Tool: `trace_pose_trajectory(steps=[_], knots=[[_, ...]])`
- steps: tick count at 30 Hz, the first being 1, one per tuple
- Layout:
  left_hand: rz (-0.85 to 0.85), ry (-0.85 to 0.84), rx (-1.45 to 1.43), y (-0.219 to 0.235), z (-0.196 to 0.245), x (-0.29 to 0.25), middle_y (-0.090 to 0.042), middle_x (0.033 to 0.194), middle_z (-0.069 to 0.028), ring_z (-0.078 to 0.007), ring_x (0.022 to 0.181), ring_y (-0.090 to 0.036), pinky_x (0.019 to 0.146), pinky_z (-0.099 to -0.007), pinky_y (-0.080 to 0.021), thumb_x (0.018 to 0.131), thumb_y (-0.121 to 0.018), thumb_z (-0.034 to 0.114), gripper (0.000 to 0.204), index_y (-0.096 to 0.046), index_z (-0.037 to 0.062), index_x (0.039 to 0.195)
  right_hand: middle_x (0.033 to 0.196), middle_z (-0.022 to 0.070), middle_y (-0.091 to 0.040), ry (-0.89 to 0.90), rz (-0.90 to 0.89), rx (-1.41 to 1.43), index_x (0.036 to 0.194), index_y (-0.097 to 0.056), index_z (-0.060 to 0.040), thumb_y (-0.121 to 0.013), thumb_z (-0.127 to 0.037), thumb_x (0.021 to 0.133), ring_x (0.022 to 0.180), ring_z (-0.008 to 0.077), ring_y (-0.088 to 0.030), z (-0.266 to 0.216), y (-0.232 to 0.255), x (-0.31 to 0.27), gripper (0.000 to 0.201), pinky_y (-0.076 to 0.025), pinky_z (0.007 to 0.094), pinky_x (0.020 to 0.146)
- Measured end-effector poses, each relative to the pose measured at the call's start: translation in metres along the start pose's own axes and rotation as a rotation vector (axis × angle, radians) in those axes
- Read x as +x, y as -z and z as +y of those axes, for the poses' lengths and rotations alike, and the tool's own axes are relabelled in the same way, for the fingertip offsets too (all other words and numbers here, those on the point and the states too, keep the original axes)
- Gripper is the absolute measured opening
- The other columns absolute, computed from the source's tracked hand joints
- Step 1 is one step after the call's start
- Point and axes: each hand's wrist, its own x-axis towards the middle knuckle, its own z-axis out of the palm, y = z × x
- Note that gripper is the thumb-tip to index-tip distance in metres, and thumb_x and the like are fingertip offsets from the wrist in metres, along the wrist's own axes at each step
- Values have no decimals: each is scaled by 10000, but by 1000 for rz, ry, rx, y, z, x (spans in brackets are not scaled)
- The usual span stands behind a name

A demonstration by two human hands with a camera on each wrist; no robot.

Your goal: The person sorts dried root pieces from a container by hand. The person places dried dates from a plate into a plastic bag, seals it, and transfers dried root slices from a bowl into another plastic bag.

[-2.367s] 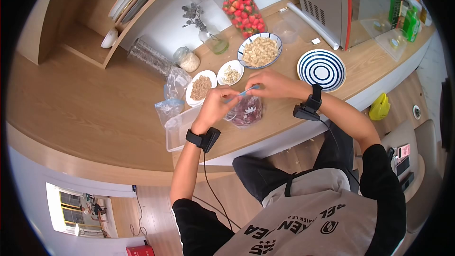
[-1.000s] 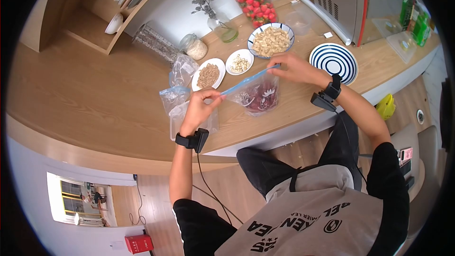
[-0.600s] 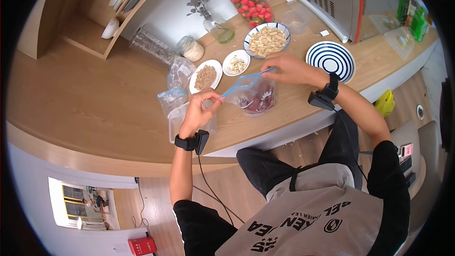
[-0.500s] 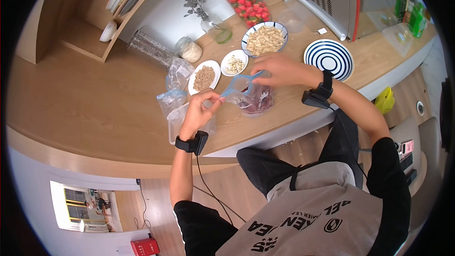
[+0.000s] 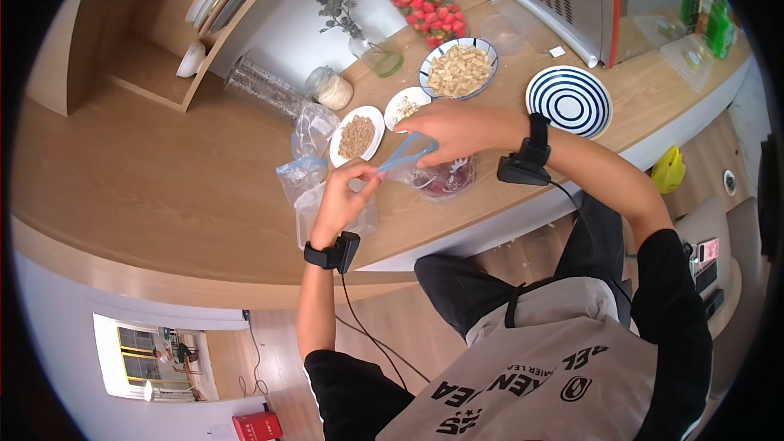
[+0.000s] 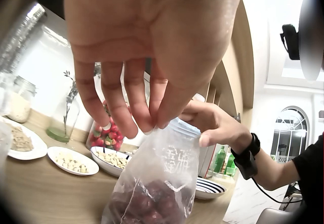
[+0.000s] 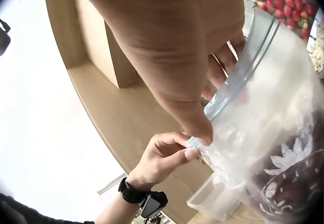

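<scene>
A clear zip bag [image 5: 449, 182] with a blue zip strip and white print holds dark red round fruit [image 6: 152, 203] in its lower part. My left hand [image 5: 347, 193] pinches one end of the strip between thumb and fingertips. Close beside it, my right hand [image 5: 465, 129] grips the bag's mouth; in the right wrist view its thumb lies on the near side of the zip strip [image 7: 233, 89], with the fingers behind. Between the hands the mouth forms a loop in the head view. The bag's body hangs below my right hand, partly hidden by it.
Behind stand an oval plate [image 5: 377, 143] of brown strips, a small white dish [image 5: 394, 111] of pale pieces and a bowl [image 5: 425, 90] of beige chunks. A striped plate [image 5: 569, 104] lies right, a plastic container [image 5: 307, 224] left. Strawberries [image 5: 426, 6] and a glass vase [image 5: 388, 61] stand farther back.
Both hands first held the strip close together, then drew it out straight. The bag's mouth has since opened into a loop, and my right hand has moved left toward my left hand.
</scene>
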Motion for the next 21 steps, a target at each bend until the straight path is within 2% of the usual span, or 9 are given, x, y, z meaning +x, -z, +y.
trace_pose_trajectory(steps=[1, 3, 4, 6, 11, 15, 17, 21], knots=[[-3, 3, -14, 0, 1, -1, -718, 870, -66, -131, 803, -661, 768, -277, -522, 901, -771, 28, 94, -736, -37, 958, 1134, 191, -711, 1, 3, -1, 1285, -657, -26, -756, -258, 853, 1073, 359, -664, 1, 0, 4, 500, -510, 451, 942], [-3, 7, -24, 2, 1, -3, -719, 869, -65, -132, 803, -663, 770, -277, -524, 899, -773, 28, 97, -739, -37, 963, 988, 165, -740, -67, -201, -7, 1084, -728, -15, -746, -222, 861, 948, 349, -694, 3, 2, 15, 305, -528, 447, 846], [-4, 5, -18, 2, 0, -4, -720, 877, -65, -135, 813, -665, 773, -280, -526, 895, -773, 24, 99, -741, -34, 968, 988, 165, -740, -62, -200, -6, 1084, -728, -15, -746, -222, 861, 948, 349, -694, 5, 0, 17, 305, -528, 447, 846], [-4, 5, -12, 0, 1, -5, -721, 885, -65, -139, 824, -667, 777, -282, -528, 891, -773, 21, 101, -744, -31, 973, 870, 142, -738, -45, -162, 56, 919, -734, -7, -725, -186, 874, 852, 341, -700, 11, -9, 18, 185, -529, 446, 773], [75, 8, -36, -9, 10, 6, -716, 911, -67, -150, 871, -665, 786, -290, -524, 879, -773, 15, 126, -755, -17, 1000, 882, 144, -738, 4, -120, 72, 927, -736, -8, -713, -169, 878, 858, 336, -701, 17, -12, 14, 170, -532, 440, 781], [37, -51, -44, -13, 6, 14, -707, 892, -67, -150, 849, -654, 780, -290, -514, 882, -771, 12, 128, -759, -18, 1006, 889, 145, -742, 5, -101, 57, 934, -737, -4, -702, -154, 881, 857, 337, -705, 17, -11, 10, 163, -538, 435, 785], [19, -18, -56, -13, 5, 14, -711, 885, -88, -181, 824, -664, 771, -307, -493, 867, -770, 14, 127, -760, -27, 986, 896, 147, -744, -3, -101, 63, 939, -738, 0, -701, -153, 884, 857, 337, -707, 18, -11, 10, 168, -541, 433, 783], [11, -32, -58, -12, 5, 13, -716, 889, -87, -175, 826, -665, 765, -303, -487, 874, -763, 8, 120, -764, -26, 989, 910, 149, -749, 46, -45, 127, 950, -742, 7, -701, -158, 893, 852, 331, -714, 17, -16, 10, 179, -548, 425, 778]])
